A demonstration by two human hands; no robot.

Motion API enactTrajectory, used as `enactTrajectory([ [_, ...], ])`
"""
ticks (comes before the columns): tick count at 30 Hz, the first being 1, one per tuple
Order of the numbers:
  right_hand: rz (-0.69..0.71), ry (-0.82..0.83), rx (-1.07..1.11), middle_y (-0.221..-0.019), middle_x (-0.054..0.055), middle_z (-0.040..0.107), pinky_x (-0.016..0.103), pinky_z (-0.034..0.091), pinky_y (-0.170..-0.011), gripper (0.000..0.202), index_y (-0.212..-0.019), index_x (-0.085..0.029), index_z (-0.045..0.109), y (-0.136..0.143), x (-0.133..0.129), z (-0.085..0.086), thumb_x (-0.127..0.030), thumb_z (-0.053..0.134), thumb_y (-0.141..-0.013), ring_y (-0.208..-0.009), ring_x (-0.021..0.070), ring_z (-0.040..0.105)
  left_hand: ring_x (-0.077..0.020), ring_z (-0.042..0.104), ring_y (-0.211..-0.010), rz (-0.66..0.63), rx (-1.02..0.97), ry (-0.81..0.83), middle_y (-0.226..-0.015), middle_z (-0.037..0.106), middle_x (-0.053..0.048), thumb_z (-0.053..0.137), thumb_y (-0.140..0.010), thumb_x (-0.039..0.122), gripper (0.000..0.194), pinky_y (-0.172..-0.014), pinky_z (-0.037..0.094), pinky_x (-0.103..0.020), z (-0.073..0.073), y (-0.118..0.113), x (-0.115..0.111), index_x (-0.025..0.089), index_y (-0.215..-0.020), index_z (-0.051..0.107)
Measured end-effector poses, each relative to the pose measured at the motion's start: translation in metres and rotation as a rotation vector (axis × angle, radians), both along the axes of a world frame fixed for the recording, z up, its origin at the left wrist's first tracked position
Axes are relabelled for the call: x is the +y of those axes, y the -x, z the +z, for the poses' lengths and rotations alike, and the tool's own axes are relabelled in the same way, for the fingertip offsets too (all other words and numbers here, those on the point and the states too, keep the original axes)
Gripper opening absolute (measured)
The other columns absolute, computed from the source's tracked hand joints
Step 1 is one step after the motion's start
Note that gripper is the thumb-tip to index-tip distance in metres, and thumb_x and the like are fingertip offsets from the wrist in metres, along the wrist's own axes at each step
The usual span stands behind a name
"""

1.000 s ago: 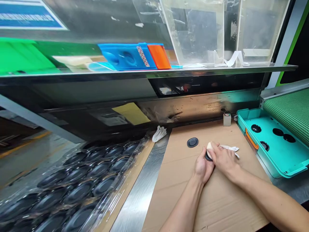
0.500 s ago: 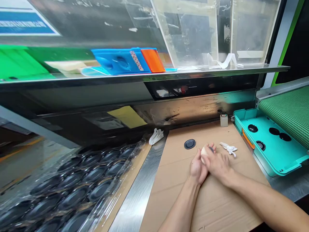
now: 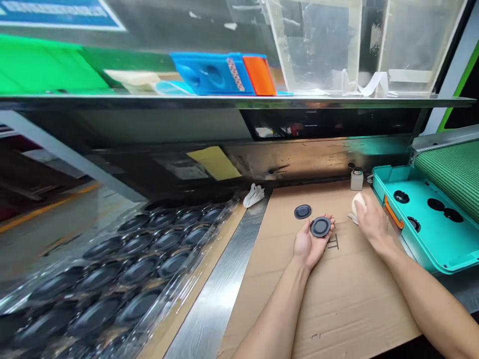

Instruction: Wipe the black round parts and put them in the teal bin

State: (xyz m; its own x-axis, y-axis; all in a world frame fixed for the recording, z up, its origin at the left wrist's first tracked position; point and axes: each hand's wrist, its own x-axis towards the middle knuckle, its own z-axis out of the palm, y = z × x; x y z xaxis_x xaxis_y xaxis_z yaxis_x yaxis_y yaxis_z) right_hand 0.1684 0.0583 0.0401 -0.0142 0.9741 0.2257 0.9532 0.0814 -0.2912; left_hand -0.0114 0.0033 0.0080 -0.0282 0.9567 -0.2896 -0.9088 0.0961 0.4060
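Note:
On my upturned left hand (image 3: 309, 245) rests a round dark disc (image 3: 321, 227), held at its edge by the thumb and fingers. My right hand (image 3: 372, 219) is to the right and raised, its fingers closed on a cream-coloured pad (image 3: 359, 203). Behind the left hand, another dark disc (image 3: 303, 212) lies on the cardboard sheet (image 3: 337, 304). A white cloth (image 3: 353, 218) is mostly hidden behind the right hand. A small bottle (image 3: 357, 179) stands at the cardboard's back edge.
At the right is a turquoise tray (image 3: 445, 239) with several black parts, beside a green conveyor belt (image 3: 452, 164). Rows of black discs in clear plastic (image 3: 138, 269) fill the left. A crumpled white glove (image 3: 254, 195) lies at the back. A metal shelf (image 3: 224, 102) crosses above.
My right hand has lifted off the left and moved right with the pad, uncovering the held disc and black marks on the cardboard. The whole view has shifted.

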Motion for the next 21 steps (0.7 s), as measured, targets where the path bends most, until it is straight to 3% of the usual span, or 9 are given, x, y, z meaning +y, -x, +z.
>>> enactTrajectory([
  [4,-0.051,0.033,-0.105,-0.11,0.02,0.067,0.039,0.047,-0.082,0.054,-0.145,-0.014,0.043,-0.021,0.014,-0.005,-0.046,0.037,-0.103,-0.099,0.0311,0.064,-0.0322,0.068,-0.106,-0.047,-0.068,-0.019,-0.113,0.07,-0.023,0.038,-0.097,0.03,0.041,-0.079,0.06,-0.042,0.003,0.002,-0.001,0.004,-0.114,0.065],
  [8,0.002,-0.175,-0.223,-0.132,0.022,0.055,0.044,0.042,-0.091,0.045,-0.133,-0.016,0.055,-0.013,0.003,-0.006,-0.046,0.044,-0.1,-0.117,0.0356,0.052,-0.0313,0.068,-0.106,-0.072,-0.063,-0.046,-0.117,0.07,-0.021,0.042,-0.092,0.024,0.041,-0.081,0.059,-0.041,0.003,0.004,-0.002,0.005,-0.12,0.065],
  [10,0.069,-0.194,-0.238,-0.127,0.019,0.057,0.044,0.041,-0.091,0.043,-0.125,-0.018,0.06,-0.007,-0.005,-0.006,-0.049,0.043,-0.101,-0.114,0.0344,0.051,-0.0313,0.068,-0.108,-0.066,-0.047,-0.055,-0.117,0.07,-0.021,0.043,-0.092,0.023,0.04,-0.082,0.059,-0.041,0.003,0.005,-0.001,0.006,-0.121,0.065],
  [14,0.2,-0.035,-0.29,-0.109,0.017,0.064,0.038,0.042,-0.085,0.037,-0.106,-0.016,0.066,-0.001,-0.008,-0.009,-0.044,0.043,-0.101,-0.105,0.031,0.056,-0.0313,0.068,-0.109,-0.052,-0.049,-0.033,-0.115,0.07,-0.02,0.041,-0.097,0.027,0.039,-0.084,0.059,-0.041,0.005,0.006,-0.001,0.006,-0.12,0.064],
  [17,0.304,-0.017,-0.157,-0.103,0.013,0.067,0.033,0.042,-0.081,0.028,-0.102,-0.016,0.065,0.0,-0.006,-0.01,-0.036,0.044,-0.101,-0.097,0.0253,0.059,-0.0318,0.067,-0.11,-0.051,-0.057,-0.02,-0.117,0.07,-0.021,0.04,-0.1,0.032,0.041,-0.086,0.059,-0.042,0.005,0.006,-0.001,0.006,-0.122,0.063],
  [21,0.513,-0.13,0.155,-0.106,0.008,0.067,0.027,0.043,-0.08,0.027,-0.115,-0.019,0.061,0.008,-0.015,-0.009,-0.034,0.045,-0.101,-0.095,0.0203,0.061,-0.0316,0.066,-0.112,-0.056,-0.037,-0.022,-0.115,0.07,-0.02,0.041,-0.1,0.034,0.04,-0.091,0.057,-0.045,0.002,0.002,0.0,0.007,-0.119,0.065],
])
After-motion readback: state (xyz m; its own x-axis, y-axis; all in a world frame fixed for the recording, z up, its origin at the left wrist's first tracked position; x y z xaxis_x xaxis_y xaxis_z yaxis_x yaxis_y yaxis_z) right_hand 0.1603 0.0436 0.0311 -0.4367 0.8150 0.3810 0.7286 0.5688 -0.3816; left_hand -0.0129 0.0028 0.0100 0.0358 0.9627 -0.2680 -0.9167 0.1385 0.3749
